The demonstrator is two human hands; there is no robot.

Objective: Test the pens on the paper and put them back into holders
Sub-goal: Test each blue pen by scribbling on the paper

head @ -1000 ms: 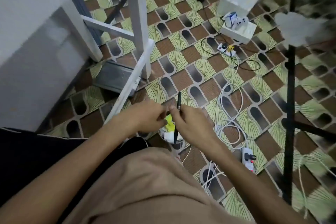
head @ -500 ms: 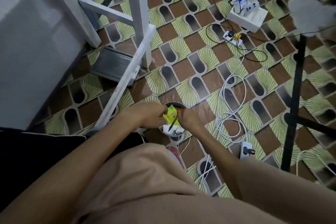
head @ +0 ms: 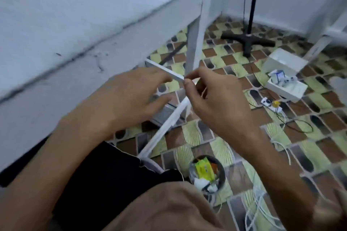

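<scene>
Counter: white and blurred; no pen, paper or holder can be made out on it.
Left hand: just below the counter's front edge, fingers loosely spread, holding nothing.
Right hand: beside the counter's leg, thumb and forefinger tips pressed together; whether they pinch anything cannot be told.
Pens: not in view, so their long axis is unknown; probably up on the counter, the left hand nearer.
</scene>
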